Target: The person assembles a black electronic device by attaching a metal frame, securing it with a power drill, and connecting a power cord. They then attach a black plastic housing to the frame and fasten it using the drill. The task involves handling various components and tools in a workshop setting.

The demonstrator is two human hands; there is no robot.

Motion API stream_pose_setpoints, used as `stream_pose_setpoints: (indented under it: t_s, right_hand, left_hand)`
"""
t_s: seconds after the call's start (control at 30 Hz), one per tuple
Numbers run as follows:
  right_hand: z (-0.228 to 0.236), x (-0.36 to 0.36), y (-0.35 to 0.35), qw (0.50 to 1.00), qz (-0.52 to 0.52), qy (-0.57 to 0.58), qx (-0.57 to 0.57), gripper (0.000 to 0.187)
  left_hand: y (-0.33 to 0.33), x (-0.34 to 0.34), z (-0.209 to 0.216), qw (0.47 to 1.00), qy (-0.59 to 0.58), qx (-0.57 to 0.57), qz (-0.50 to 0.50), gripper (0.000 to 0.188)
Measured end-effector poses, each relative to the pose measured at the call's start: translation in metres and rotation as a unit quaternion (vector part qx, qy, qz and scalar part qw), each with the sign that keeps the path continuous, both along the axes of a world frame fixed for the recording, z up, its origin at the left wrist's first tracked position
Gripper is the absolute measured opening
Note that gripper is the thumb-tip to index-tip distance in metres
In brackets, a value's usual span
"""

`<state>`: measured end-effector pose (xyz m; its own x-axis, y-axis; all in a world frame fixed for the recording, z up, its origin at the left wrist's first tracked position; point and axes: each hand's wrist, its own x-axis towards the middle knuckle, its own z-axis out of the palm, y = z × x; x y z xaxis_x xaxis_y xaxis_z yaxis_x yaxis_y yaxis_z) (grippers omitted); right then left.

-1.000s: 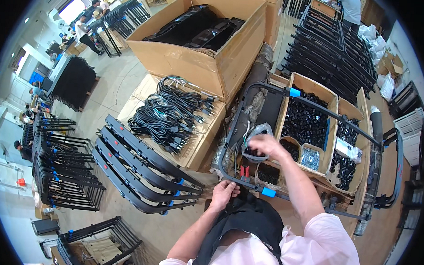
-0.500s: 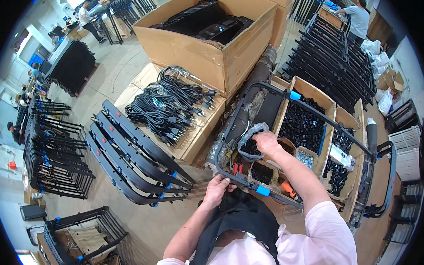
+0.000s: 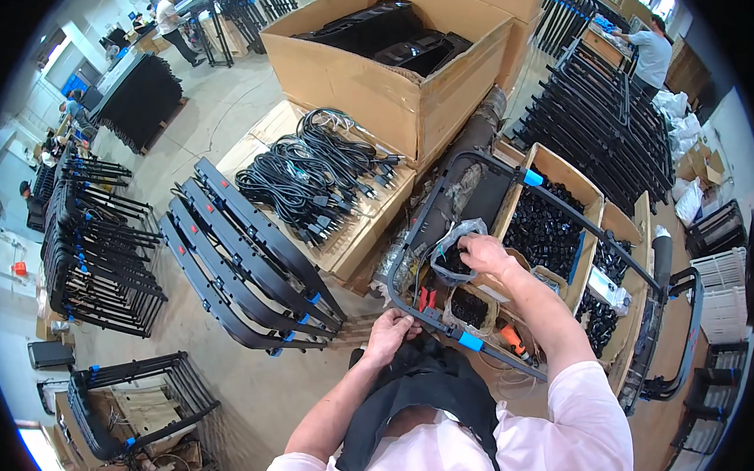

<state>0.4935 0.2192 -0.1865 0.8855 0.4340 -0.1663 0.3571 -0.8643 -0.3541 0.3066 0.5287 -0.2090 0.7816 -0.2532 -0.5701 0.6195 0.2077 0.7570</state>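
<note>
A black tubular frame [image 3: 403, 252] with blue sleeves lies across the work stand in front of me. My left hand [image 3: 387, 337] is closed at its near left corner, the fingertips partly hidden by the tube. Inside the frame's outline, my right hand [image 3: 487, 255] reaches into a plastic-lined tub [image 3: 451, 275] of small dark parts. Its fingers are bent together at the tub's edge; whatever is between them is hidden. Red-handled pliers [image 3: 426, 299] rest beside the tub. Close by are a small box of black pieces [image 3: 469, 308] and an orange power tool [image 3: 511, 336].
A wooden tray of black plastic parts [image 3: 541, 226] lies beyond my right hand. Coiled power cords [image 3: 304, 178] cover a carton at left, with a large open carton [image 3: 350, 70] behind. Curved black frames [image 3: 241, 259] stand on the floor to my left. People work farther back.
My right hand has drawn back slightly toward the tub's right edge, its fingers showing more. My left hand stays on the frame. The whole view has shifted a little.
</note>
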Motion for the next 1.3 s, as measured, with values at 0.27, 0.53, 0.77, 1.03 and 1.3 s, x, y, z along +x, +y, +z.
stream_pose_setpoints:
  t_s: [0.27, 0.53, 0.77, 1.03, 1.3]
  right_hand:
    - [0.050, -0.022, 0.021, 0.929, -0.214, 0.159, 0.258, 0.036]
    - [0.100, -0.103, 0.046, 0.829, -0.267, 0.209, 0.444, 0.028]
    - [0.127, -0.204, 0.084, 0.721, -0.306, 0.297, 0.546, 0.030]
    - [0.027, -0.282, 0.125, 0.526, -0.450, 0.385, 0.611, 0.037]
    - [-0.036, -0.228, 0.186, 0.444, -0.464, 0.294, 0.708, 0.017]
  left_hand:
    - [0.000, 0.003, 0.007, 0.996, -0.062, 0.061, -0.036, 0.024]
    - [0.004, 0.004, 0.015, 0.991, -0.038, 0.110, -0.058, 0.023]
    - [0.010, 0.010, 0.007, 0.995, -0.014, 0.080, -0.049, 0.024]
    - [0.022, 0.022, 0.014, 0.991, 0.052, 0.090, -0.088, 0.029]
    - [0.028, 0.031, 0.010, 0.989, 0.082, 0.065, -0.109, 0.034]
